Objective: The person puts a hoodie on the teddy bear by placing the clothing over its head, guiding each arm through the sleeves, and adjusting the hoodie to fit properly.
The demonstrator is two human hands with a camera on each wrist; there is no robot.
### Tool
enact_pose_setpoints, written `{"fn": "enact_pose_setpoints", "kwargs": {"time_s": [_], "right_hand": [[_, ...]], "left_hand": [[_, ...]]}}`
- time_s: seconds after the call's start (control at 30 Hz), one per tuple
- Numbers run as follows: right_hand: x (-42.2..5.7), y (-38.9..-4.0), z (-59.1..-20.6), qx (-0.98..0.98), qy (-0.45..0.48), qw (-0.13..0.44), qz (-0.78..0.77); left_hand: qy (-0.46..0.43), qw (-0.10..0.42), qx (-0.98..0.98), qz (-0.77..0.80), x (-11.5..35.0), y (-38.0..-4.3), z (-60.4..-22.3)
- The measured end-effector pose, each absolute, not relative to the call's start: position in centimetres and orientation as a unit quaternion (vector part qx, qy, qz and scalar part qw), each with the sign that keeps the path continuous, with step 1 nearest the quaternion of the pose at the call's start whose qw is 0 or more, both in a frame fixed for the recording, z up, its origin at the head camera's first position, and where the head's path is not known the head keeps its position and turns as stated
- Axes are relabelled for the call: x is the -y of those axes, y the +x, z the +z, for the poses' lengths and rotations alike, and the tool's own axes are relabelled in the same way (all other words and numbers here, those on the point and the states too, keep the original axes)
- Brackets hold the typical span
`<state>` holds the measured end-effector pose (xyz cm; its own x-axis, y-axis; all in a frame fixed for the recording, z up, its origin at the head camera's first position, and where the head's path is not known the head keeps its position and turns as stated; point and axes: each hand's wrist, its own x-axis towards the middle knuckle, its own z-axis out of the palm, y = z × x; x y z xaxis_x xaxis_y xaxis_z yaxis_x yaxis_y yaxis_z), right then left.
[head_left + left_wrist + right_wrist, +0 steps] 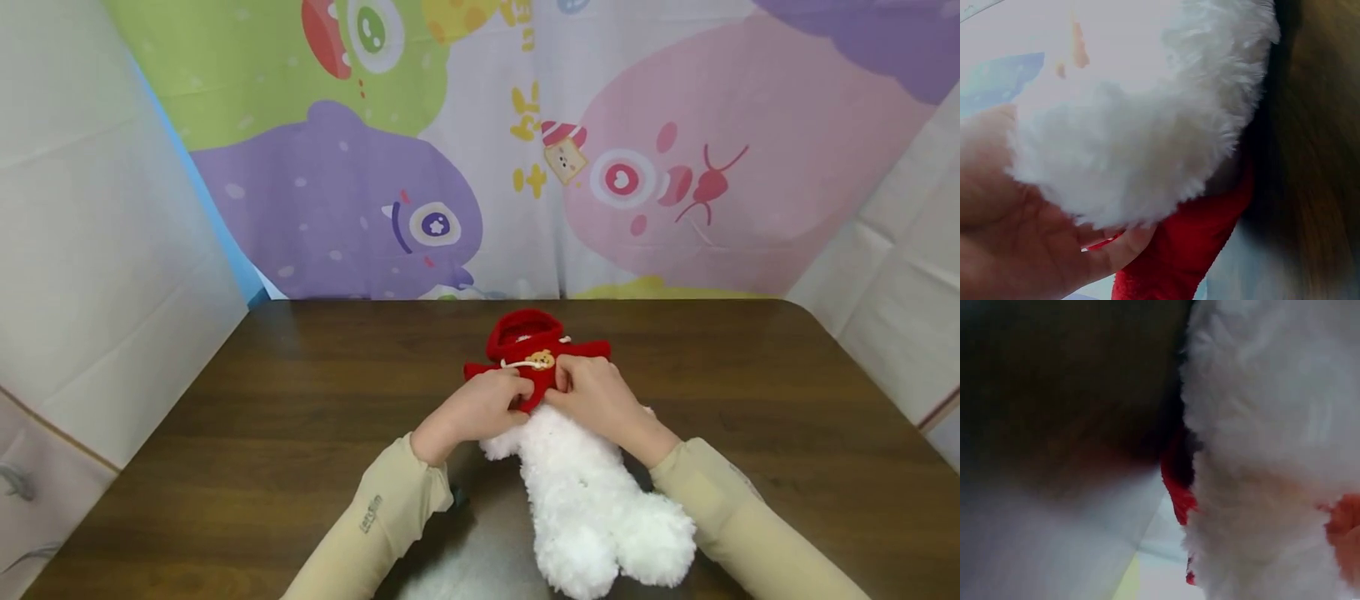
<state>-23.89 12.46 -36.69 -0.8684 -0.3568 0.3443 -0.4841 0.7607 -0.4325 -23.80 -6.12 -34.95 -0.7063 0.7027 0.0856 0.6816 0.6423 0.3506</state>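
A fluffy white plush toy (581,479) lies on the table, its two stubby legs pointing at me. At its far end is a small red hoodie (536,390) with a bear patch (541,359) and a white drawstring; the toy's head is out of sight. My left hand (487,404) pinches the hoodie's lower hem from the left. From the right, my right hand (600,400) pinches the same hem. In the left wrist view, white fur (1129,150) covers part of the left fingers, beside the red cloth (1179,250). The right wrist view is dark, mostly fur (1272,412).
The dark wooden table (315,400) spreads around the toy. Behind it hangs a curtain (517,233) with cartoon animals. Pale wall panels (97,233) stand at both sides. A light shiny patch (480,533) lies on the tabletop between the left forearm and the toy.
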Motion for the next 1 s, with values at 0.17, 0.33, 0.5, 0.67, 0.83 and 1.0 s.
{"fn": "enact_pose_setpoints", "kwargs": {"time_s": [0.17, 0.33, 0.5, 0.67, 0.83, 1.0], "right_hand": [[-12.7, -24.0, -36.6, 0.931, 0.215, 0.107, 0.274], [-13.0, -24.1, -36.7, 0.923, 0.236, 0.122, 0.279], [-12.9, -23.9, -37.1, 0.891, 0.303, 0.205, 0.268], [-12.8, -23.7, -37.0, 0.871, 0.342, 0.253, 0.246], [-12.8, -23.6, -36.8, 0.868, 0.356, 0.263, 0.225], [-12.7, -23.9, -36.3, 0.887, 0.340, 0.199, 0.242]], "left_hand": [[0.391, 0.046, -0.893, 0.217, 6.2, -23.8, -35.2], [0.345, 0.057, -0.897, 0.271, 6.5, -23.8, -35.6], [0.300, 0.025, -0.905, 0.301, 6.2, -23.9, -36.2], [0.269, -0.006, -0.915, 0.301, 5.6, -24.0, -36.7], [0.264, -0.005, -0.917, 0.299, 5.4, -23.9, -36.5], [0.265, -0.003, -0.918, 0.295, 5.4, -23.9, -36.3]]}}
